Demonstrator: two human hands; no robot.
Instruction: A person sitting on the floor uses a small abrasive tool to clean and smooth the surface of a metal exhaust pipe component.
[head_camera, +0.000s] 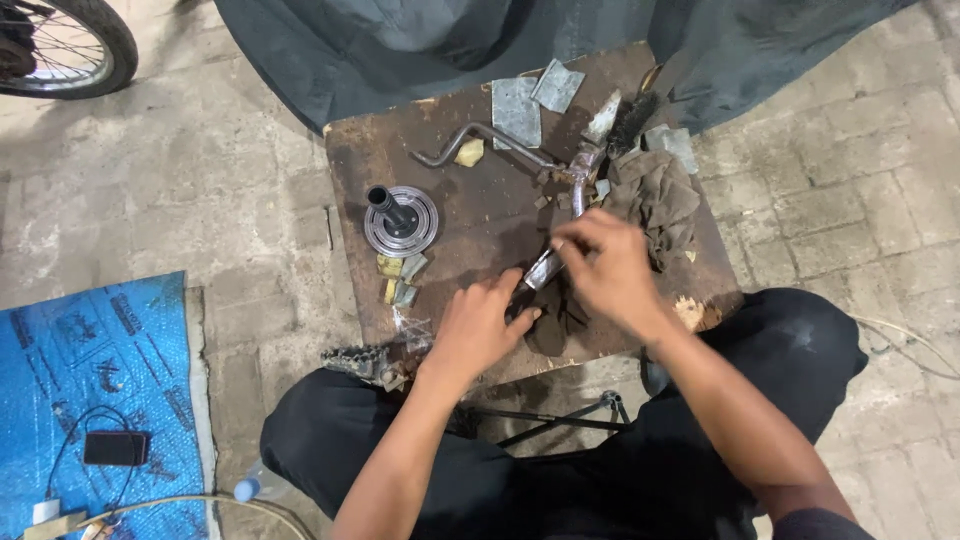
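A person seated on paved ground works over a low, stained wooden worktop (470, 215). The right hand (612, 270) reaches across the board with its fingers (572, 243) closed around a slim metal bar (543, 268), which lies slanted near the middle of the front half of the board and runs up toward a bent, grimy metal pipe (578, 172). The left hand (480, 325) rests at the near edge, fingers curled loosely and spread toward the lower end of the same bar; whether they actually grip it cannot be told. A dark rag (655, 200) lies crumpled just beside the right hand, partly under it. To the left of both hands stands a round ribbed metal disc with an upright black shaft (400, 220), and small scraps of sandpaper (400, 278) lie between it and the left wrist. Grey abrasive sheets (516, 108) sit at the far edge. A short length of chain (355, 360) hangs at the front left corner. On the ground at left, a phone (115, 447) lies on a blue tarp (90, 370), and a bicycle wheel (65, 45) shows at the top corner.
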